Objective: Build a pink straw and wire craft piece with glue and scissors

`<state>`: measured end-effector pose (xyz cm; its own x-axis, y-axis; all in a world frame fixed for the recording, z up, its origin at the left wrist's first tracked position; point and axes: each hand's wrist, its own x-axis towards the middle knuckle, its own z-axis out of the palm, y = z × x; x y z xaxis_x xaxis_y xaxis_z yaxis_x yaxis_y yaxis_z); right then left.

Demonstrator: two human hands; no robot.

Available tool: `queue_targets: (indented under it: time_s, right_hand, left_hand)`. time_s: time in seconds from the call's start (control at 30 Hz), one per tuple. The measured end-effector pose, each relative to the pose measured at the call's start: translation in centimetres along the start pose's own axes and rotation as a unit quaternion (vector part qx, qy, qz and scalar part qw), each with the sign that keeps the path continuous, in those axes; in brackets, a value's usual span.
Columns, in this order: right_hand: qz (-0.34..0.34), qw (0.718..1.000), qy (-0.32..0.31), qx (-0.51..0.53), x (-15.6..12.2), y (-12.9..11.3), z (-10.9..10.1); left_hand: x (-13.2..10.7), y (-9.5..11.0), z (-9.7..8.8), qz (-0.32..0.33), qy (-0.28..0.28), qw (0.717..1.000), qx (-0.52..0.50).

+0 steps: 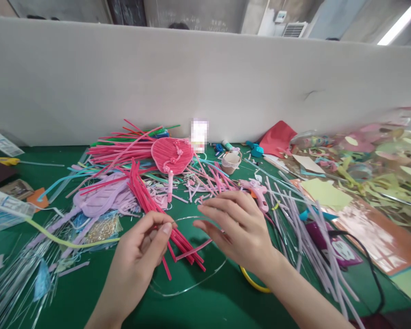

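Observation:
A thin silvery wire [192, 291], bent into a wide loop, hangs between my hands over the green table. My left hand [145, 249] pinches one part of it between thumb and forefinger. My right hand [241, 228] has its fingers stretched out, with a gap between thumb and forefinger. The wire's upper stretch runs towards this gap, and whether it touches the fingers I cannot tell. Beneath and between the hands lies a bundle of hot-pink pipe cleaners [183, 240]. A pink fan-shaped piece with small flowers [173, 156] lies beyond them.
Left are a lilac fan-shaped piece [101, 196] and wire bundles [17, 278]. A pink glue gun [255, 189], a small cup [230, 161] and lilac pipe cleaners [296, 224] lie to the right. Paper scraps [380, 160] cover the far right. A white partition [205, 77] stands behind.

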<state>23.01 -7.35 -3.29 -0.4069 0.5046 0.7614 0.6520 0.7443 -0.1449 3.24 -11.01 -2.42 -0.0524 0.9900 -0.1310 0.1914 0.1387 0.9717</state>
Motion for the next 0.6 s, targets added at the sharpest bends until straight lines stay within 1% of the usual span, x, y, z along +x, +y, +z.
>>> queue_targets:
  time_s: [0.07, 0.17, 0.27, 0.33, 0.37, 0.4, 0.47, 0.5, 0.53, 0.6]
  right_hand:
    - [0.02, 0.999, 0.01, 0.046, 0.1, -0.1, 0.0]
    - [0.029, 0.994, 0.013, 0.102, 0.1, -0.3, 0.1]
    - [0.05, 0.989, -0.006, 0.141, 0.2, -0.6, 0.0]
    - [0.098, 0.977, -0.035, 0.187, 0.3, -0.7, -0.3]
    - [0.14, 0.963, -0.058, 0.222, 0.4, -0.7, -0.5]
    - [0.189, 0.943, -0.082, 0.261, 0.5, -0.7, -0.7]
    - [0.286, 0.89, -0.126, 0.332, 0.6, -0.6, -1.0]
    - [0.319, 0.869, -0.141, 0.352, 0.6, -0.5, -1.0]
    - [0.339, 0.855, -0.149, 0.362, 0.6, -0.5, -1.0]
    - [0.35, 0.848, -0.157, 0.365, 0.6, -0.4, -0.8]
  left_hand:
    - [0.0, 0.1, 0.1, -0.001, -0.004, 1.0, -0.003]
    - [-0.1, 0.2, 0.3, 0.004, -0.002, 1.0, -0.008]
    - [-0.2, 0.4, 0.5, 0.011, 0.004, 1.0, -0.007]
    - [-0.2, 0.5, 0.5, 0.012, 0.005, 1.0, -0.003]
    - [-0.2, 0.5, 0.4, 0.013, 0.006, 1.0, -0.001]
    - [-0.2, 0.5, 0.4, 0.014, 0.008, 1.0, 0.0]
    - [-0.2, 0.5, 0.3, 0.018, 0.012, 1.0, 0.003]
    - [-0.2, 0.4, 0.2, 0.019, 0.013, 1.0, 0.004]
    - [-0.1, 0.4, 0.2, 0.019, 0.013, 1.0, 0.005]
    - [-0.1, 0.4, 0.2, 0.016, 0.011, 1.0, 0.004]
